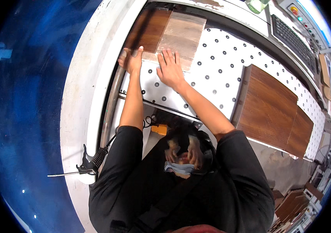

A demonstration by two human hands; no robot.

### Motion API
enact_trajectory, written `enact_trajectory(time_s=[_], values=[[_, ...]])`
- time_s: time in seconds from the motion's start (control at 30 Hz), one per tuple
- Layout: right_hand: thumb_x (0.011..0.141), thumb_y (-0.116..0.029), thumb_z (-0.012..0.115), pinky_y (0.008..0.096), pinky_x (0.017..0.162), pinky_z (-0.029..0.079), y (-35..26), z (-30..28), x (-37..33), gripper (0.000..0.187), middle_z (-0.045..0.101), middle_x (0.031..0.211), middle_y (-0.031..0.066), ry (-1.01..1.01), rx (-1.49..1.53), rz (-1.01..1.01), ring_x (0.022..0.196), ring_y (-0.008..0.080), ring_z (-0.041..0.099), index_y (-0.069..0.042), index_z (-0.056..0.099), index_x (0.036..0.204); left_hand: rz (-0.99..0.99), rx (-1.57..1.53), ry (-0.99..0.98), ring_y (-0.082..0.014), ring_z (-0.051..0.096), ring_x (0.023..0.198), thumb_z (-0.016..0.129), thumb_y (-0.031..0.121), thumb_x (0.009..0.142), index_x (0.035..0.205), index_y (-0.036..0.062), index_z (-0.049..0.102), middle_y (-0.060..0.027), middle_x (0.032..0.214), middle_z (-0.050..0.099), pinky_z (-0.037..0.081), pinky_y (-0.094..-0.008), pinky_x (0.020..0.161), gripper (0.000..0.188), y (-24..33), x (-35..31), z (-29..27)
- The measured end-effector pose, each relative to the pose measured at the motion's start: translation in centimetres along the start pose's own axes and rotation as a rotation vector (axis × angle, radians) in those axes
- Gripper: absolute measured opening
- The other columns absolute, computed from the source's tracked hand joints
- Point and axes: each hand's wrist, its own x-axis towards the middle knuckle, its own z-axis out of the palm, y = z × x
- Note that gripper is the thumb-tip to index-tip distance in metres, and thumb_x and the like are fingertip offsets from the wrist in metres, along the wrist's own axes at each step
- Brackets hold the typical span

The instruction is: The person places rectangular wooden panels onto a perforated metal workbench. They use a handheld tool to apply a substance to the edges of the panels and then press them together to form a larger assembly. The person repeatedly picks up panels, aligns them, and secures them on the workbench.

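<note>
Head view, our left hand (131,62) open, thumb at the near edge of a dark brown board (150,29), our right hand (171,73) flat, fingers spread on the pale board (183,37) alongside, white dotted counter (213,62) beneath both boards

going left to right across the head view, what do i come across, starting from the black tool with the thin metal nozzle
black trigger tool with a thin metal nozzle → left hand → right hand → dark brown panels on the right
</note>
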Motion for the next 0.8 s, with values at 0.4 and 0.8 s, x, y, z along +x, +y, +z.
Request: enact_trajectory(time_s=[0.4, 0.8], values=[[0.101, -0.039, 0.043, 0.0606, 0.122, 0.012, -3.2, -6.8, -17.9, 0.065, 0.024, 0.162, 0.0268, -0.160, -0.102, 0.258, 0.151, 0.0432, 0.021, -0.006, 0.034, 0.156, 0.113, 0.003, 0.051, -0.0550, 0.017, 0.146, 0.045, 0.086, 0.082, 0.158, 0.0130, 0.034, -0.0430, 0.153, 0.023, 0.009, -0.0559, 0.120, 0.106, -1.9, 0.2, 1.0], [0.097, -0.025, 0.057, 0.0553, 0.122, 0.019, -3.0, -8.7, -21.6, 0.054, 0.031, 0.160, 0.0209, -0.159, 0.029, 0.141, 0.150, 0.0409, 0.023, -0.009, 0.046, 0.148, 0.624, 0.089, -0.041, -0.0491, 0.018, 0.150, 0.052, 0.039, 0.101, 0.157, 0.0121, 0.036, -0.0275, 0.162, 0.023, 0.019, -0.0559, 0.121, 0.064, -8.1, -21.3, -4.6]])
